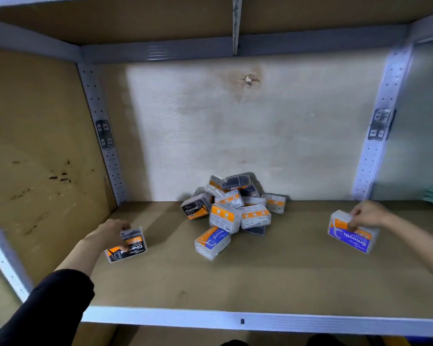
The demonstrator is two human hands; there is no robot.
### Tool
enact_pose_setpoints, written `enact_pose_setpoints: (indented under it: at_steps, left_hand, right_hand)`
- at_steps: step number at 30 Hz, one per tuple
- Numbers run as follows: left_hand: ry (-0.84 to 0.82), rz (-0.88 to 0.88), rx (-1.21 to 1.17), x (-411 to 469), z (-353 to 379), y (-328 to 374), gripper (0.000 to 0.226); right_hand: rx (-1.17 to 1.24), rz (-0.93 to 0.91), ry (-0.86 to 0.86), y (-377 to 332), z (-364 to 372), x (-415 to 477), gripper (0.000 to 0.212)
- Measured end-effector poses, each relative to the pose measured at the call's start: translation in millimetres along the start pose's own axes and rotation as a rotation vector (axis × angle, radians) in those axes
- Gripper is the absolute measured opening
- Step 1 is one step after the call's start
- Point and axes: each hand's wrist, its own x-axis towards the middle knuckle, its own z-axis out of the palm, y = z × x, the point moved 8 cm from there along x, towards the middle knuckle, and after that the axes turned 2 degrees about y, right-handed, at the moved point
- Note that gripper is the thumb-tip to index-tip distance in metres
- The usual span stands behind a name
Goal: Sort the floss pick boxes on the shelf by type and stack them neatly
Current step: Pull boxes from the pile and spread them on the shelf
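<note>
Black-labelled Charcoal box sits at the shelf's left end with the left hand closed over its top, while the right hand pinches the blue Smooth box at the far right. Both placements appear to found separate stacks per type, well apart. Unsorted boxes remain in the central pile against the back panel, a blue Round box foremost.

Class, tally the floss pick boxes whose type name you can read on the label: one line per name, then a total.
Charcoal box: 2 (one in the pile, one held by the left hand)
Round box: 1
Smooth box: 1 (held by the right hand)
Total: 4
The other boxes in the pile show no readable name.
</note>
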Motion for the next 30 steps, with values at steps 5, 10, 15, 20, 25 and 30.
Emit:
enact_pose_setpoints:
  at_steps: [5, 10, 15, 20, 25, 30]
  left_hand:
    - [0.013, -0.006, 0.008, 0.8, 7.9, -0.2, 0.063]
    - [-0.015, -0.004, 0.042, 7.0, 18.5, -0.1, 0.062]
    - [-0.015, 0.01, 0.077, 12.4, 23.9, 4.4, 0.06]
    - [-0.036, 0.019, 0.081, 16.4, 24.9, 5.0, 0.06]
    - [-0.051, 0.027, 0.065, 17.5, 24.2, 6.1, 0.062]
    - [-0.077, 0.036, 0.048, 20.0, 24.7, 4.4, 0.063]
  right_hand:
    - [0.003, 0.048, 0.003, 25.5, 14.3, 11.4, 0.017]
    - [-0.033, 0.052, -0.014, 37.9, 27.7, 21.2, 0.025]
    - [-0.017, 0.062, -0.049, 35.0, 36.3, 14.5, 0.022]
    - [-0.033, 0.065, -0.067, 38.0, 39.3, 18.8, 0.028]
    - [-0.078, 0.06, -0.098, 36.7, 39.7, 21.2, 0.034]
    - [-0.129, 0.046, -0.109, 32.2, 38.3, 21.1, 0.03]
